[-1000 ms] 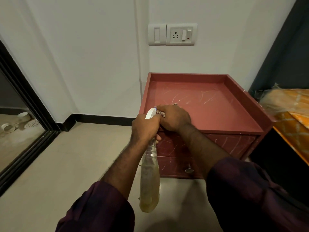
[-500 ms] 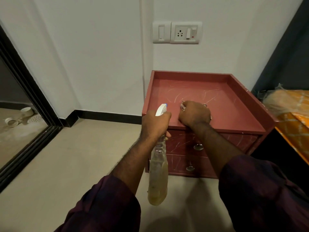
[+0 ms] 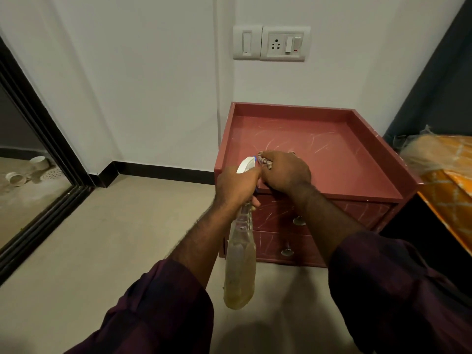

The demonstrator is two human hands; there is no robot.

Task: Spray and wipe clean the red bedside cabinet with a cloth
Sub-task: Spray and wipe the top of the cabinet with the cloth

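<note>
The red bedside cabinet (image 3: 339, 159) stands against the white wall, its raised-rim top streaked with pale scratches and two drawers with metal knobs below. My right hand (image 3: 283, 172) grips a bunched striped cloth (image 3: 264, 159) on the front left of the top; most of the cloth is hidden under the hand. My left hand (image 3: 236, 187) grips the neck of a clear spray bottle (image 3: 240, 261) with yellowish liquid and a white nozzle, held just in front of the cabinet's front left corner, next to my right hand.
A switch and socket plate (image 3: 272, 43) is on the wall above the cabinet. An orange patterned bed cover with a plastic-wrapped bundle (image 3: 444, 159) lies to the right. A black-framed doorway (image 3: 43, 154) opens on the left, with a floor drain and white pipe fittings beyond.
My right hand slid with the cloth to the right along the cabinet's front edge, then back left beside the bottle. My left hand kept holding the bottle in about the same place.
</note>
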